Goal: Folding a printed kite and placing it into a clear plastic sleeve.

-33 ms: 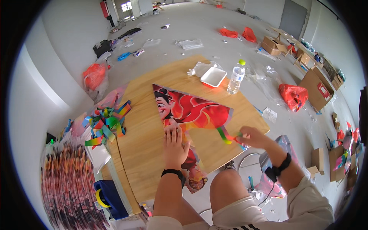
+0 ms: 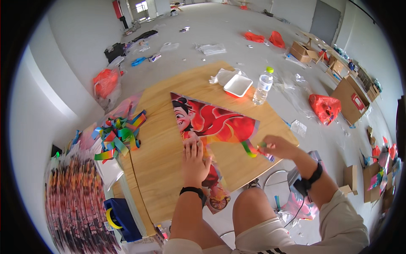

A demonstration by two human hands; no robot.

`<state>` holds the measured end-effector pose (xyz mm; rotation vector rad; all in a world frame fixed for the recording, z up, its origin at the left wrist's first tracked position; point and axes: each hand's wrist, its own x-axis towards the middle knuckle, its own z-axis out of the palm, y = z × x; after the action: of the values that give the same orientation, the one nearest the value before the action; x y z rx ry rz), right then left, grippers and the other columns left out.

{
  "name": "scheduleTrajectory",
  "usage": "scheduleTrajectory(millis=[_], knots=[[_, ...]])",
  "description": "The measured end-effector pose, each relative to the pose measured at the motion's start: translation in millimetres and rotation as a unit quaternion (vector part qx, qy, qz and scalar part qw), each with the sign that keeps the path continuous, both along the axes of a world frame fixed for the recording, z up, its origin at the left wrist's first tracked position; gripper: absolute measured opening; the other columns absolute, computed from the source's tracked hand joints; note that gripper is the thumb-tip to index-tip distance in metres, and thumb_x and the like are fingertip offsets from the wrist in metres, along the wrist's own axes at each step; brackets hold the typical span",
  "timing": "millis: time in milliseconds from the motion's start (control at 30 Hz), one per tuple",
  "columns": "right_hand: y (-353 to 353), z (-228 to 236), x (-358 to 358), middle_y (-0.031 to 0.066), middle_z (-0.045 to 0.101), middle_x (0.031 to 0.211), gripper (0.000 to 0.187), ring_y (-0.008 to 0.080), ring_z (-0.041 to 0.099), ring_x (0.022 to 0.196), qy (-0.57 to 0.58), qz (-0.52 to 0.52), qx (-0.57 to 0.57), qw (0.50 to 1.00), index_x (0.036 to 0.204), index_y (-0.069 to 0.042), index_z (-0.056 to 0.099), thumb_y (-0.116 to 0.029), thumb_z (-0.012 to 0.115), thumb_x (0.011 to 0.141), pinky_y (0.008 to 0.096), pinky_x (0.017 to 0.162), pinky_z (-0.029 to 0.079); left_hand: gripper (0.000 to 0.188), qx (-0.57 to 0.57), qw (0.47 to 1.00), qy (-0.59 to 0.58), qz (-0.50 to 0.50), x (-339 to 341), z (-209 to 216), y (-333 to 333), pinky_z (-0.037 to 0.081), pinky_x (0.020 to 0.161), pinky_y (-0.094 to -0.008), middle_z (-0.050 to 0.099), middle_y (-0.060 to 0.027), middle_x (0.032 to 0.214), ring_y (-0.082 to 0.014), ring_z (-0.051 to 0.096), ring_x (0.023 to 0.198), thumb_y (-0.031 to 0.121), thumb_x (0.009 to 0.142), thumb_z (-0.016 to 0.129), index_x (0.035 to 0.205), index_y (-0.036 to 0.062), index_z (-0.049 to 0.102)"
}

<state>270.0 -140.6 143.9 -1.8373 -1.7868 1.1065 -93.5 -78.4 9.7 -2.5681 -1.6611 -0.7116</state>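
A printed film sheet [image 2: 220, 122], kite-like in shape with a red cartoon figure, lies on the wooden table [image 2: 156, 178]. Its narrow lower part passes beneath my left hand [image 2: 195, 163] and hangs toward the table's near edge. That hand lies flat on the sheet, fingers stretched out. At the sheet's right corner is a rainbow ribbon [image 2: 248, 150], running to my right hand [image 2: 277, 147]. The right fingers are closed in a pinch on the ribbon, and its loose end shows below them. Where the ribbon meets the sheet, I cannot tell how it is joined.
Loose rainbow ribbons [image 2: 120, 137] are heaped at the table's left side. A water bottle [image 2: 263, 87] and a white tray [image 2: 238, 86] stand at the far edge. Beside the table are a thick stack of printed sheets [image 2: 78, 203] and a blue tape dispenser [image 2: 122, 220].
My right hand has shifted slightly up and left, still at the ribbon, and the ribbon's loose end has swung to the right. My left hand stays flat on the sheet.
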Motion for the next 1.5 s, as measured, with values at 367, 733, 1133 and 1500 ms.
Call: scheduleTrajectory(millis=[367, 733, 1133, 1500], knots=[[215.3, 11.8, -91.8, -0.0028, 0.075, 0.099, 0.029, 0.0107, 0.065, 0.090, 0.132, 0.099, -0.136, 0.977, 0.107, -0.010, 0.079, -0.036, 0.066, 0.104, 0.0278, 0.078, 0.049, 0.081, -0.013, 0.999, -0.042, 0.002, 1.9, 8.6, 1.0, 0.023, 0.130, -0.0556, 0.036, -0.0186, 0.169, -0.0435, 0.031, 0.157, 0.049, 0.098, 0.062, 0.164, 0.0082, 0.039], [282.2, -38.6, -164.3, 0.0004, 0.075, 0.106, 0.038, 0.0140, 0.071, 0.092, 0.029, -0.008, -0.209, 0.977, 0.113, -0.014, 0.067, -0.050, 0.057, 0.106, 0.0337, 0.076, 0.059, 0.077, -0.011, 0.998, -0.056, 0.007, -5.3, 11.1, 1.6, 0.025, 0.128, -0.0562, 0.040, -0.0218, 0.166, -0.0440, 0.032, 0.156, 0.051, 0.101, 0.059, 0.162, 0.0064, 0.041], [295.9, -48.7, -189.3, 0.0143, 0.063, 0.144, 0.068, 0.0308, 0.059, 0.133, 0.084, 0.030, -0.177, 0.980, 0.148, -0.006, 0.058, -0.061, 0.039, 0.111, 0.0452, 0.111, 0.049, 0.077, -0.002, 0.998, -0.058, 0.003, -4.2, 9.9, 3.5, 0.025, 0.128, -0.0565, 0.041, -0.0222, 0.165, -0.0443, 0.033, 0.155, 0.049, 0.101, 0.059, 0.162, 0.0057, 0.042], [292.1, -69.8, -167.4, 0.0111, 0.069, 0.138, 0.045, 0.0255, 0.066, 0.123, 0.128, 0.108, 0.110, 0.980, 0.139, -0.007, 0.068, -0.039, 0.049, 0.113, 0.0438, 0.102, 0.053, 0.078, -0.002, 0.998, -0.062, -0.005, 2.8, 12.4, 3.8, 0.024, 0.129, -0.0561, 0.039, -0.0210, 0.167, -0.0445, 0.032, 0.156, 0.049, 0.100, 0.061, 0.161, 0.0059, 0.042]])
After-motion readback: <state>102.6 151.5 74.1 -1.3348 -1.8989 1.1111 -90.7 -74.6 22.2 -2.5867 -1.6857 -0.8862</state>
